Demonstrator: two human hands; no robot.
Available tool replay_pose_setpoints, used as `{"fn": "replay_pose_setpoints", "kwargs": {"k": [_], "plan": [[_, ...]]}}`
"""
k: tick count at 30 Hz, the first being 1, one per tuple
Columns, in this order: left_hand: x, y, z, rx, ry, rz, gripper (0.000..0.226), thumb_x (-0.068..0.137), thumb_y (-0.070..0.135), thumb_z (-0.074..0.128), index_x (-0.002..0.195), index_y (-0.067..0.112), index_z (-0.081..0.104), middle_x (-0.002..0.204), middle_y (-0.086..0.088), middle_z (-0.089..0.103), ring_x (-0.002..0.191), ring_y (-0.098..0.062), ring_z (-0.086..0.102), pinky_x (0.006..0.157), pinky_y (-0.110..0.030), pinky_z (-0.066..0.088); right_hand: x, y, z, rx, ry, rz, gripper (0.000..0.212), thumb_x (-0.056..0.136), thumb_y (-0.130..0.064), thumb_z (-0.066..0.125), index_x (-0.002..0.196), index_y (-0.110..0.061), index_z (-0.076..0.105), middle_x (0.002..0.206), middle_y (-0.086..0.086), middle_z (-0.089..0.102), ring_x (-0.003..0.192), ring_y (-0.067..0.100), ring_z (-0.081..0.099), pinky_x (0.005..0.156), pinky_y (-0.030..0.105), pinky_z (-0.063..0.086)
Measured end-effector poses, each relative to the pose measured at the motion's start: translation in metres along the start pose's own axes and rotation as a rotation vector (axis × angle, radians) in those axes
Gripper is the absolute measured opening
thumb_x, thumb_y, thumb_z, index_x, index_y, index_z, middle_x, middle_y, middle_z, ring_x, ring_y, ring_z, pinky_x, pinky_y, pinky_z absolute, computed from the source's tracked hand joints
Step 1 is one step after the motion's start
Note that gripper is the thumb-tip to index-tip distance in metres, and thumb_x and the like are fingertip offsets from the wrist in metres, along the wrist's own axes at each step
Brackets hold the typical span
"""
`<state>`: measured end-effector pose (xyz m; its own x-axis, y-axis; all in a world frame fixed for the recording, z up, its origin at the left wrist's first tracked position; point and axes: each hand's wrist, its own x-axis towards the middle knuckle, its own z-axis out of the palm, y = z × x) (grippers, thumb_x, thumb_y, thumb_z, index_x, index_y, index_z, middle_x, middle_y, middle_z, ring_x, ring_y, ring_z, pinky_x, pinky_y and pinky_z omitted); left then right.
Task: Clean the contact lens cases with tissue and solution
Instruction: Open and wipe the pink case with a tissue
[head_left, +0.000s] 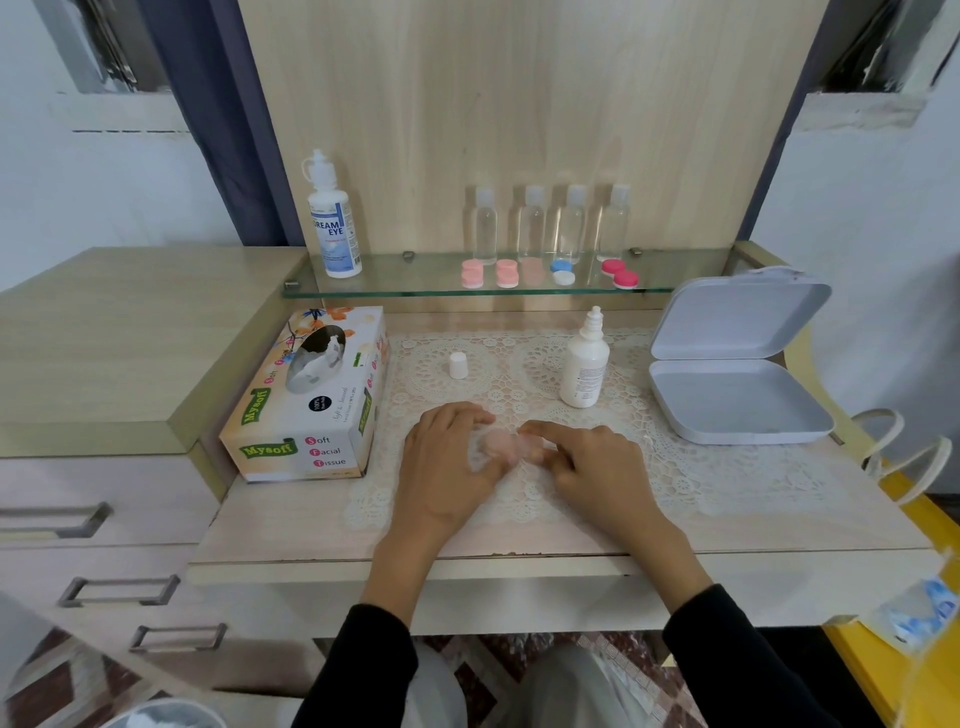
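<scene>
Lens case, pale pink and blurred, sits low over the lace mat at the middle of the counter, between the two hands. The left hand curls over its left end with a bit of white tissue wrapped against it, so that grip is clamped on the case. The right hand meets the case's right end, forefinger stretched over it and the other fingers curled; the blur hides whether this grip is clamped or only touching. Behind the hands stand a small white cap and, to its right, an uncapped solution bottle. A tissue box lies to the left of the mat, and an open white box to the right. Further back, a glass shelf carries a large bottle, four clear bottles and a row of pink, blue, white and red cases.
</scene>
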<state>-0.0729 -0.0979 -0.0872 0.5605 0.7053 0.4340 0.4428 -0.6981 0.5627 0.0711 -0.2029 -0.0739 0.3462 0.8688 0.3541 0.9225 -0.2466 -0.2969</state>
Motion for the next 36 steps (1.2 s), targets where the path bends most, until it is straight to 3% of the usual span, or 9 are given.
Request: {"fn": "replay_pose_setpoints", "kwargs": {"k": [3, 8, 13, 18, 21, 26, 31, 36], "plan": [[-0.0017, 0.0019, -0.0014, 0.014, -0.013, 0.029, 0.045, 0.079, 0.045, 0.066, 0.121, 0.029, 0.058, 0.128, 0.013, 0.052, 0.123, -0.009, 0.039, 0.105, -0.034, 0.032, -0.0004, 0.0002, 0.0003, 0.001, 0.006, 0.0, 0.032, 0.089, -0.027, 0.055, 0.116, -0.044, 0.061, 0.06, -0.002, 0.057, 0.062, 0.022, 0.055, 0.058, 0.03, 0.046], [-0.0018, 0.0, -0.0004, 0.004, -0.005, 0.012, 0.028, 0.079, 0.038, 0.071, 0.104, 0.027, 0.064, 0.124, 0.011, 0.054, 0.119, -0.01, 0.042, 0.102, -0.035, 0.035, 0.0001, 0.0001, 0.0003, -0.002, -0.002, 0.0, 0.033, 0.09, -0.028, 0.054, 0.118, -0.045, 0.06, 0.061, -0.002, 0.058, 0.063, 0.022, 0.055, 0.058, 0.03, 0.045], [0.0004, 0.001, -0.0006, -0.024, 0.005, -0.002, 0.044, 0.072, 0.05, 0.075, 0.105, 0.026, 0.06, 0.114, 0.013, 0.057, 0.109, -0.009, 0.046, 0.093, -0.029, 0.038, 0.0015, 0.0001, 0.0, -0.002, -0.036, 0.009, 0.035, 0.091, -0.028, 0.053, 0.121, -0.046, 0.058, 0.061, -0.004, 0.054, 0.065, 0.023, 0.056, 0.06, 0.03, 0.045], [-0.0021, 0.0004, -0.0002, 0.025, -0.04, 0.026, 0.036, 0.078, 0.042, 0.057, 0.111, 0.031, 0.063, 0.127, 0.013, 0.053, 0.123, -0.01, 0.041, 0.104, -0.032, 0.029, 0.0001, 0.0002, 0.0006, -0.023, 0.004, -0.002, 0.034, 0.088, -0.025, 0.053, 0.114, -0.046, 0.06, 0.06, -0.002, 0.056, 0.06, 0.022, 0.053, 0.054, 0.028, 0.04], [-0.0011, -0.0006, 0.0004, 0.015, -0.027, 0.003, 0.029, 0.08, 0.041, 0.068, 0.106, 0.028, 0.062, 0.122, 0.013, 0.053, 0.118, -0.008, 0.042, 0.101, -0.031, 0.032, -0.0001, 0.0009, 0.0007, -0.021, 0.0, 0.0, 0.034, 0.087, -0.025, 0.053, 0.113, -0.047, 0.06, 0.06, -0.002, 0.055, 0.06, 0.023, 0.052, 0.054, 0.028, 0.038], [-0.0006, 0.0012, -0.0007, 0.012, -0.034, 0.019, 0.049, 0.074, 0.054, 0.063, 0.116, 0.03, 0.057, 0.122, 0.016, 0.053, 0.116, -0.006, 0.043, 0.1, -0.029, 0.033, -0.0001, 0.0023, 0.0025, -0.019, 0.001, -0.002, 0.032, 0.089, -0.029, 0.054, 0.115, -0.046, 0.059, 0.059, -0.001, 0.055, 0.06, 0.023, 0.053, 0.054, 0.028, 0.038], [-0.0014, 0.0005, -0.0014, 0.008, -0.039, 0.031, 0.027, 0.081, 0.035, 0.063, 0.108, 0.031, 0.063, 0.115, 0.015, 0.054, 0.114, -0.01, 0.045, 0.1, -0.034, 0.034, 0.0004, 0.0027, 0.0036, -0.023, 0.014, -0.008, 0.033, 0.089, -0.027, 0.055, 0.115, -0.046, 0.06, 0.056, -0.003, 0.052, 0.058, 0.022, 0.052, 0.053, 0.027, 0.036], [-0.0012, 0.0022, -0.0031, -0.049, -0.03, 0.018, 0.027, 0.083, 0.027, 0.067, 0.109, 0.028, 0.064, 0.109, 0.013, 0.053, 0.106, -0.01, 0.047, 0.095, -0.032, 0.038, 0.0007, 0.0034, 0.0036, -0.028, 0.005, -0.003, 0.033, 0.089, -0.028, 0.055, 0.116, -0.046, 0.06, 0.057, -0.004, 0.051, 0.058, 0.021, 0.051, 0.053, 0.027, 0.032]]}}
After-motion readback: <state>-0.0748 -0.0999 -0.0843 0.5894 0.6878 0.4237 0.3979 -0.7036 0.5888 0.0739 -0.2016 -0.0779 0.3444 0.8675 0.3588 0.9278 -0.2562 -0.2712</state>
